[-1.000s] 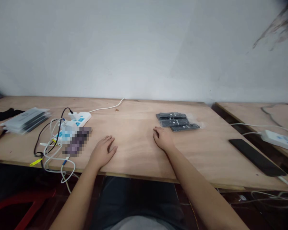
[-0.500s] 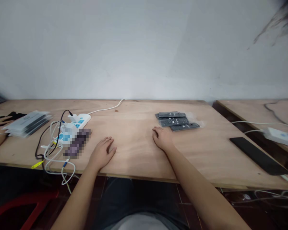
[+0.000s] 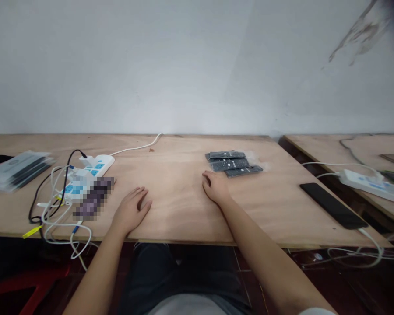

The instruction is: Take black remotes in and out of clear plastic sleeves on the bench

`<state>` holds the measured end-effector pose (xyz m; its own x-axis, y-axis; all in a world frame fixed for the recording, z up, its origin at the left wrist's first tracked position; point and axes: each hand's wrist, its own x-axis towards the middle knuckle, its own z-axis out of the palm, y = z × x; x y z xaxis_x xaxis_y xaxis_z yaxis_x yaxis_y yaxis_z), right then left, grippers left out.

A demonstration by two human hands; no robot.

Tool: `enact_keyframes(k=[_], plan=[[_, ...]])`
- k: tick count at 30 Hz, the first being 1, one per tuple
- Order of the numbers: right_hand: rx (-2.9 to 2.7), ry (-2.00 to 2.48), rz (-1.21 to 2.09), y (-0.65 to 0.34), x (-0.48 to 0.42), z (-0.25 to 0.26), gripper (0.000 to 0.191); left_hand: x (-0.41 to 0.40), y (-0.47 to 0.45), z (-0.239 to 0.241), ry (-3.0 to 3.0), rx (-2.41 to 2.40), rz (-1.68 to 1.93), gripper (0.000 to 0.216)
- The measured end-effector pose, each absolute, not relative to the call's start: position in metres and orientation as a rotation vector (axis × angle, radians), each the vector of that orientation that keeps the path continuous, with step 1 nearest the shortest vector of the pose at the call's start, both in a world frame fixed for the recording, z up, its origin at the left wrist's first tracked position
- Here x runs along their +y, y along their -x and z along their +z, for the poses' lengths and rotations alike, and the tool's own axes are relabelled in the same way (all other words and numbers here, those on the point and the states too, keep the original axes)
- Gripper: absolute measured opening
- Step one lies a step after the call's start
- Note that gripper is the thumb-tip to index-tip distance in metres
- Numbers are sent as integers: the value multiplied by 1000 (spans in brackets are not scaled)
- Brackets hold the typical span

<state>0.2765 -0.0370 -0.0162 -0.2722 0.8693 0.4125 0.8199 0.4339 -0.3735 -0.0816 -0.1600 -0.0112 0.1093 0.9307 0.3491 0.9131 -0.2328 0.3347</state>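
Black bagged remotes overlap on the counter, just beyond right grip. None picked up, none visibly unwrapped; handling looks unstarted. Right grip loosely curled, part open; left grip relaxed, thumb apart. Nothing visible in either. Power strip further left, phone right.

The single view comes from a camera worn on the person's head, looking forward and down across the worktop toward a pale wall that fills the upper part of the frame. It looks from above the near edge, close enough that the forearms run in from the bottom and the hands lie below mid-frame, with the lap seen steeply from above. Its wide span takes in a neighbouring worktop at the right.
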Motion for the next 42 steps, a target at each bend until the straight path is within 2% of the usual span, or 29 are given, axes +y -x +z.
enact_keyframes(k=[11, 16, 22, 27, 35, 42], plan=[[-1999, 1505, -120, -316, -20, 1, 43, -160, 82, -13, -2340, 1927, 802, 50], [-2020, 1762, -179, -347, -5, 15, 57, -160, 81, -11, -2353, 1913, 815, 48], [-2192, 1874, -179, -354, 7, 15, 63, -160, 82, -13, -2347, 1913, 838, 48], [-2277, 1857, -334, -346, 10, 13, 61, -159, 83, -15, -2359, 1912, 833, 49], [-2252, 1809, -480, -341, 16, 9, 47, -159, 83, -16, -2352, 1923, 853, 49], [-2157, 1626, -515, -323, 9, 3, 43, -159, 82, -14, -2335, 1911, 879, 47]])
